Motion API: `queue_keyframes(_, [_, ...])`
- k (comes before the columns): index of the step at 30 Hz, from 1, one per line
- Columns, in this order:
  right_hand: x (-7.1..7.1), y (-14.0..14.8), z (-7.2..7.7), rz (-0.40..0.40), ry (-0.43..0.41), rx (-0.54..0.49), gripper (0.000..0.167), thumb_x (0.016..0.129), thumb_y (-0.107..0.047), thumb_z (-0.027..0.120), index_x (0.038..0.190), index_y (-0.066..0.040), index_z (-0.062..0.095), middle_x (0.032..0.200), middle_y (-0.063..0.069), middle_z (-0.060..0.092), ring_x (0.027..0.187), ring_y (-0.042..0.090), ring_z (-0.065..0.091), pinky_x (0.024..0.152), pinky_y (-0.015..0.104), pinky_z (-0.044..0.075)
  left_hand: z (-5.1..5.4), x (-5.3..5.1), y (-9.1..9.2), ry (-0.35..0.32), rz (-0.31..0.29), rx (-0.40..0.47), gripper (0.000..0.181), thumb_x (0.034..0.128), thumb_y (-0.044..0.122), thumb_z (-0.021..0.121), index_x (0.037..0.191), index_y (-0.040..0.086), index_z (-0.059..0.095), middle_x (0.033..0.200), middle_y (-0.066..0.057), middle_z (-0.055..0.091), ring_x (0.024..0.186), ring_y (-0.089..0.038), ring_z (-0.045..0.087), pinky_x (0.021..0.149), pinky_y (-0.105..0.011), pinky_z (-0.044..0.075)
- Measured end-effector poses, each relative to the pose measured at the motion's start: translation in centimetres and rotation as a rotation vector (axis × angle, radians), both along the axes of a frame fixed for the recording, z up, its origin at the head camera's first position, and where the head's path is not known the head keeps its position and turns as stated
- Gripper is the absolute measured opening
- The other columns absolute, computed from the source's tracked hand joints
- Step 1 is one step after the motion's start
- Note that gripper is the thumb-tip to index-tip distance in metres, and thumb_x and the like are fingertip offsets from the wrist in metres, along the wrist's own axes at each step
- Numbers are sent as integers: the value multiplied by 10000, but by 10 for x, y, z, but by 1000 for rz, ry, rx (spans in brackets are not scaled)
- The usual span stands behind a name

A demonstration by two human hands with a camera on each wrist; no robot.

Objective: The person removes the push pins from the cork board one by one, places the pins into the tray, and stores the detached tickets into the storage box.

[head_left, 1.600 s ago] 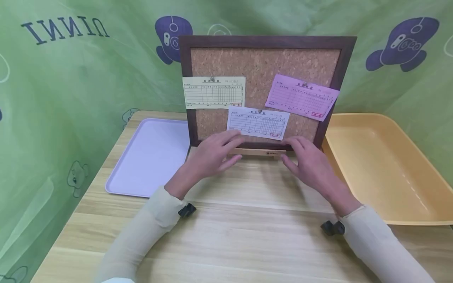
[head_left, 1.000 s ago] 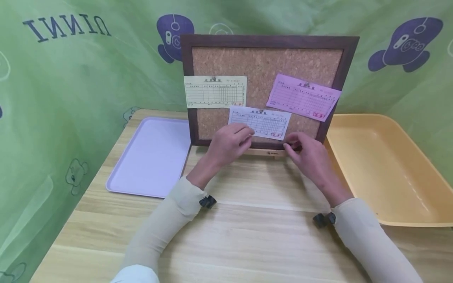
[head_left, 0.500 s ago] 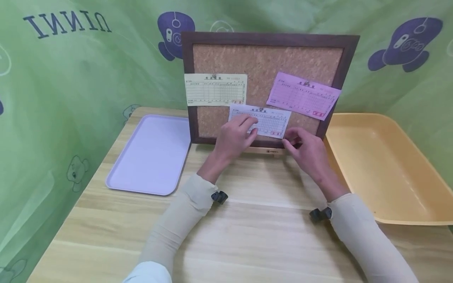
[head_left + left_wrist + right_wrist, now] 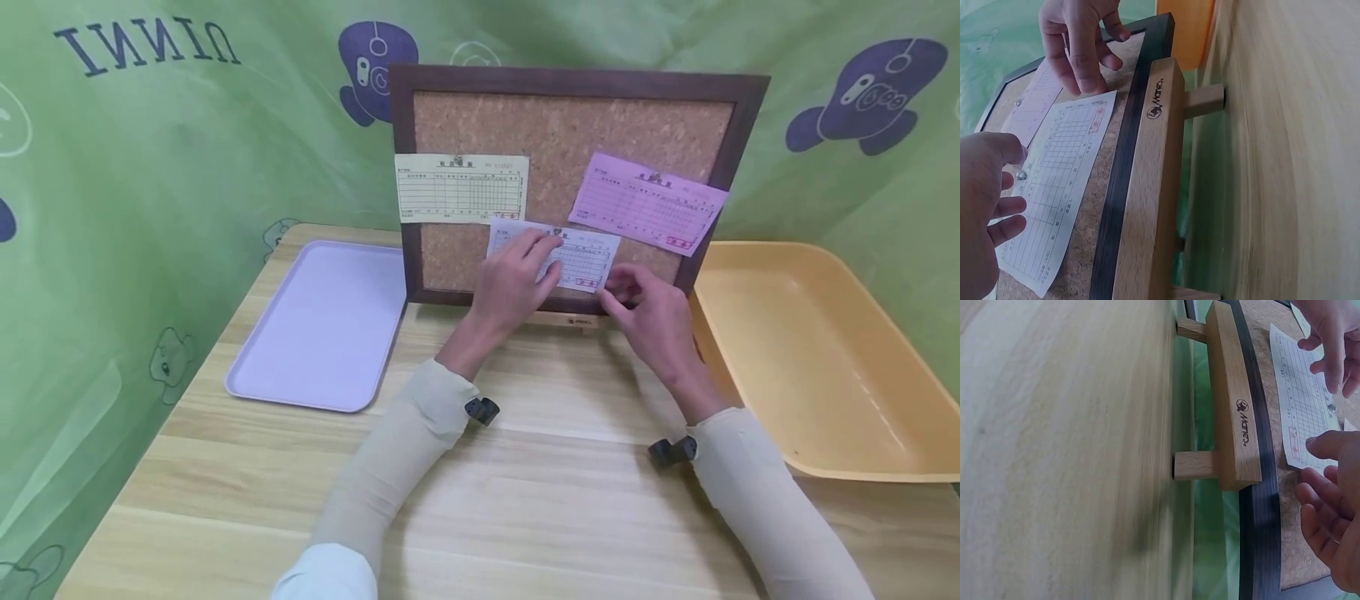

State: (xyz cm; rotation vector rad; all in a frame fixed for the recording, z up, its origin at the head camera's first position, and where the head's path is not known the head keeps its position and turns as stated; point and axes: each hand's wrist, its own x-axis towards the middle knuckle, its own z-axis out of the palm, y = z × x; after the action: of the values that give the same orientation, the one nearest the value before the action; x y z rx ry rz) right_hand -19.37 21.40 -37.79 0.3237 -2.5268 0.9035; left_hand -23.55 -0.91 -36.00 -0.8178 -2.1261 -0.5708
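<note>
Pinned to a dark-framed cork board (image 4: pixel 480 117) is a white receipt slip (image 4: pixel 581 262). My left hand (image 4: pixel 510 279) lies over the slip's left part, fingertips near its push pin (image 4: pixel 557 232). In the left wrist view, a gap shows between the thumb and fingers of that hand, beside the pin (image 4: pixel 1021 175). At the slip's lower right corner is my right hand (image 4: pixel 648 312), with bent fingers. The right wrist view has its thumb (image 4: pixel 1322 445) over the red-stamped corner and its fingers just below; no firm pinch shows. A yellow slip (image 4: pixel 461 190) and a pink slip (image 4: pixel 648 204) are also pinned up.
The board leans on a wooden stand (image 4: pixel 558 318) on the wood-grain table (image 4: pixel 555 500). A lavender tray (image 4: pixel 315 333) sits to the left, a deep yellow tray (image 4: pixel 832 358) to the right. Behind hangs a green printed curtain (image 4: pixel 187 142).
My left hand has moved from the board's lower edge up and right over the white slip to its pin. My right hand has closed in on the slip's lower right corner.
</note>
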Motion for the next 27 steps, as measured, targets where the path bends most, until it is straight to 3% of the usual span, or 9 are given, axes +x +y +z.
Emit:
queue_keyframes(8, [-4, -2, 1, -12, 22, -31, 316, 916, -156, 800, 1172, -32, 662, 984, 87, 744, 795, 209, 662, 699, 280, 491, 6, -6, 8, -36, 17, 57, 234, 956, 157, 701, 1160, 45, 725, 1110, -65, 702, 907, -173, 691, 590, -223, 515])
queue_keyframes(14, [-7, -3, 1, 6, 20, -131, 317, 903, -137, 811, 1165, -34, 664, 976, 71, 746, 797, 170, 652, 693, 166, 472, 7, -12, 11, -37, 43, 87, 212, 966, 141, 682, 1150, 45, 729, 1065, -63, 696, 848, -164, 681, 605, -224, 525])
queue_keyframes(27, [-7, -9, 1, 58, -78, -402, 393, 889, -155, 827, 1209, -13, 649, 998, 104, 734, 826, 130, 652, 717, 174, 513, 5, -16, 16, -19, 86, 95, 161, 962, 140, 698, 1083, 52, 756, 987, -54, 690, 797, -166, 683, 640, -256, 554])
